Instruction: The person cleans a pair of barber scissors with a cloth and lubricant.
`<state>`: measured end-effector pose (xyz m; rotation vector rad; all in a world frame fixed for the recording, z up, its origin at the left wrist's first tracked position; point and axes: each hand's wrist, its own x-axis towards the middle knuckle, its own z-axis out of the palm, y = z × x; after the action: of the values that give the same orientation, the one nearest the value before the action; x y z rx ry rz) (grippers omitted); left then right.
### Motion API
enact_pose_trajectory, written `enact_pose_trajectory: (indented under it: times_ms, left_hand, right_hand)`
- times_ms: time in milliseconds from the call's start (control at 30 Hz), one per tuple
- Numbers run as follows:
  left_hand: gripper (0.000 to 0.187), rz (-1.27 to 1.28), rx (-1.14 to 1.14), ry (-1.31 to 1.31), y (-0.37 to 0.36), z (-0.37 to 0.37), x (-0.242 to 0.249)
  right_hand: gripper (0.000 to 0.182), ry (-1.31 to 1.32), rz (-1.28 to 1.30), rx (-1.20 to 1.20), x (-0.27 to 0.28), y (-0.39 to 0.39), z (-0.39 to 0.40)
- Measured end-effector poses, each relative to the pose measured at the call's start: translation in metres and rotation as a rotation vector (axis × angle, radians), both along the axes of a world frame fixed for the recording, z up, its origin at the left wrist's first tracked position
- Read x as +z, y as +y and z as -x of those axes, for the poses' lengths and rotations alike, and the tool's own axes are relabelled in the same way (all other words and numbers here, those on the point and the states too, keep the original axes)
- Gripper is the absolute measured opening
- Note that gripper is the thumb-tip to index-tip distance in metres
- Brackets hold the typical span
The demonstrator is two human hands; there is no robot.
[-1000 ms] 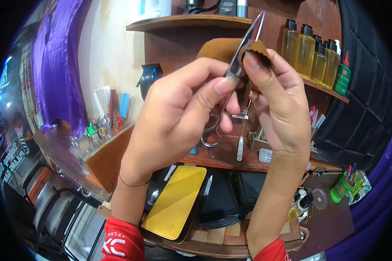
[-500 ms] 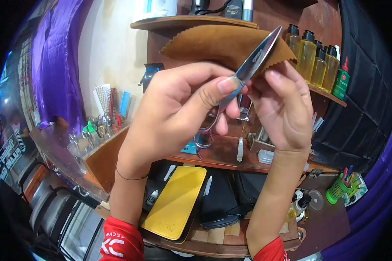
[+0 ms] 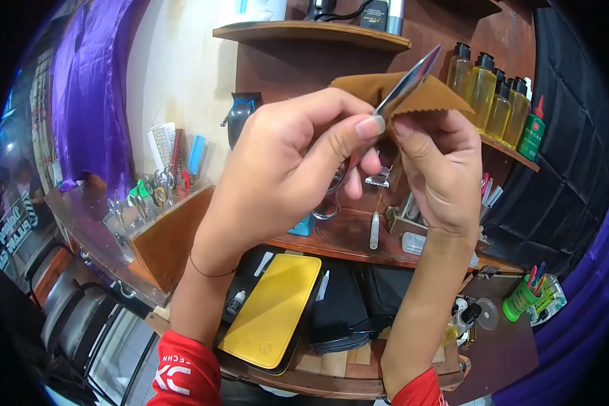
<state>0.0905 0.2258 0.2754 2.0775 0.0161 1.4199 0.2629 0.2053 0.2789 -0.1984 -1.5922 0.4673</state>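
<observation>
My left hand [image 3: 284,159] grips a pair of hair scissors [image 3: 410,80], thumb pressed near the pivot, with the closed blades pointing up and right. Below the palm, the finger rings of the scissors hang partly hidden behind my fingers. A brown cleaning cloth [image 3: 440,97] with zigzag edges is pinched in my right hand [image 3: 443,169], thumb on its lower edge. The cloth lies behind the blades, bunched close to the pivot, and its far left part disappears behind my left hand.
A yellow zip case [image 3: 272,311] and black pouches [image 3: 342,304] lie on the wooden surface below. Several scissors and combs stand in a holder [image 3: 172,237] at left. Oil bottles [image 3: 482,88] line the right shelf. A green pen basket [image 3: 521,301] stands at lower right.
The cloth has been drawn down and gathered, so less of it spreads out at the left. My right hand has shifted slightly down, and the view has moved a little.
</observation>
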Motion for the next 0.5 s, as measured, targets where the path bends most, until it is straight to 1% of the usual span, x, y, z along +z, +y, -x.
enact_pose_trajectory:
  times_ms: [67, 100, 167, 200, 233, 300, 333, 367, 400, 433, 500]
  left_hand:
    - [0.019, -0.047, 0.088, 0.021, 0.001, -0.001, -0.001]
    - [0.019, -0.046, 0.086, 0.022, 0.002, 0.0, 0.0]
    - [0.017, -0.089, 0.171, 0.131, 0.004, 0.001, 0.002]
    - [0.017, -0.09, 0.169, 0.131, 0.005, 0.0, 0.001]
    - [0.017, -0.08, 0.17, 0.156, 0.007, 0.0, -0.001]
    - [0.017, -0.072, 0.17, 0.18, 0.008, 0.0, -0.003]
    - [0.018, -0.099, 0.176, 0.202, 0.008, 0.0, -0.004]
    - [0.019, -0.127, 0.182, 0.223, 0.008, 0.001, -0.004]
    - [0.018, -0.091, 0.19, 0.265, 0.005, 0.003, -0.002]
    - [0.018, -0.092, 0.19, 0.262, 0.004, 0.006, 0.0]
    - [0.016, -0.12, 0.216, 0.367, 0.005, 0.012, 0.004]
  right_hand:
    - [0.019, 0.012, 0.009, -0.007, 0.002, -0.003, 0.003]
    - [0.019, 0.021, 0.012, -0.011, 0.003, -0.003, 0.006]
    - [0.019, 0.046, 0.029, -0.059, 0.004, -0.002, 0.009]
    - [0.02, 0.071, 0.042, -0.104, 0.005, -0.001, 0.01]
    - [0.02, 0.072, 0.041, -0.106, 0.005, 0.0, 0.011]
    - [0.02, 0.178, 0.043, -0.111, 0.005, 0.002, 0.013]
    - [0.02, 0.178, 0.041, -0.112, 0.005, 0.004, 0.012]
    - [0.02, 0.218, 0.015, -0.126, 0.006, 0.006, 0.011]
    - [0.021, 0.257, -0.01, -0.141, 0.006, 0.007, 0.009]
    - [0.021, 0.254, -0.012, -0.141, 0.006, 0.008, 0.009]
    - [0.021, 0.309, -0.03, -0.096, 0.006, 0.008, 0.009]
